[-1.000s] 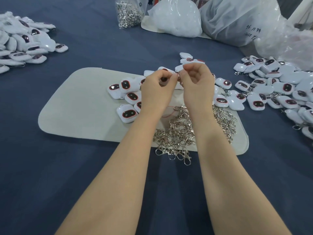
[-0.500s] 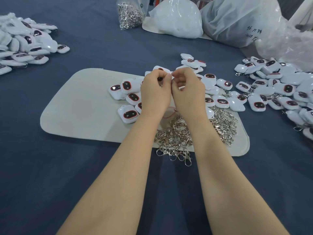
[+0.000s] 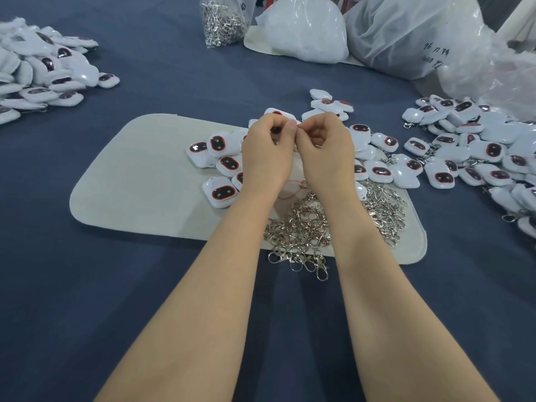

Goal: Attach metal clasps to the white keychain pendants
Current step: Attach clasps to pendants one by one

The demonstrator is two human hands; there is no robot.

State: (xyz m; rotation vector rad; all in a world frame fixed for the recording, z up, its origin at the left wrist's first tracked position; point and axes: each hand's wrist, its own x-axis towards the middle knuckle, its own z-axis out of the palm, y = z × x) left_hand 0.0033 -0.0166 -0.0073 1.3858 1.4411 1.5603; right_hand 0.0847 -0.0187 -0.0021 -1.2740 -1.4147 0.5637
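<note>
**Hands meet over the pendant pile**

A white pendant (image 3: 275, 130), mostly hidden, sits in the curled left hand (image 3: 268, 153) above the far edge of the mat (image 3: 130, 175). The right hand (image 3: 324, 152) pinches a tiny piece (image 3: 298, 129) beside it, too hidden to name. Loose clasps (image 3: 301, 227) lie nearer.

clasps (image 3: 304, 227) on mat (image 3: 139, 181); pendants (image 3: 220, 146) behind, perhaps touching

pendants (image 3: 221, 192): smooth glossy white plastic, with a dark shiny face panel and a red rim. clasps (image 3: 301, 227), 5 o'clock on the mat: bright polished silver metal. mat (image 3: 130, 184): off-white, matt, looks like felt. table cover (image 3: 87, 285): dark blue matt cloth. bags (image 3: 406, 39) at 1 o'clock: thin crinkled translucent plastic film, shiny. small bag (image 3: 223, 21) at 12 o'clock: clear film.
</note>
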